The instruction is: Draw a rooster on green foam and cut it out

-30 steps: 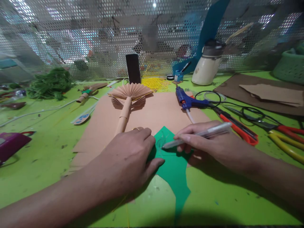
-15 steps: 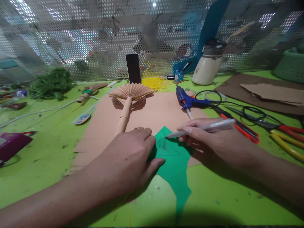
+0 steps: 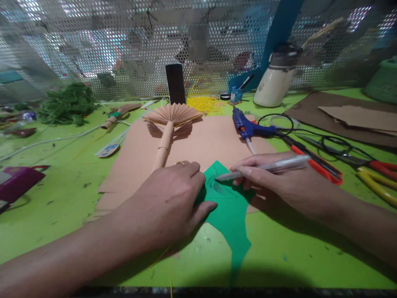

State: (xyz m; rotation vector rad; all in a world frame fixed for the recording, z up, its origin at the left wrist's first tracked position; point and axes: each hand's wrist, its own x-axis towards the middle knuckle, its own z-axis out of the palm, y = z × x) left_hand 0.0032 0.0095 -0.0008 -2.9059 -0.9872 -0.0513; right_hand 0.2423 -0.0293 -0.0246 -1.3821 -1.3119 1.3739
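Right hand (image 3: pixel 281 182) grips pen (image 3: pixel 281 164), tip at green paper (image 3: pixel 231 219). Left hand (image 3: pixel 175 198) lies palm down, thumb spread, on paper's left side.

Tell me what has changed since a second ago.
The right hand has moved the pen up the green paper, toward its far corner. Nothing was grasped or released. The left hand still rests on the paper; the glue gun and pleated fan stayed put.

Left hand (image 3: pixel 176 196) facing down, thumb (image 3: pixel 205 209) spread away from the fingers (image 3: pixel 191 169), right hand (image 3: pixel 274 176) curled in a writing grip, both forearms (image 3: pixel 89 244) bare and slanting inward
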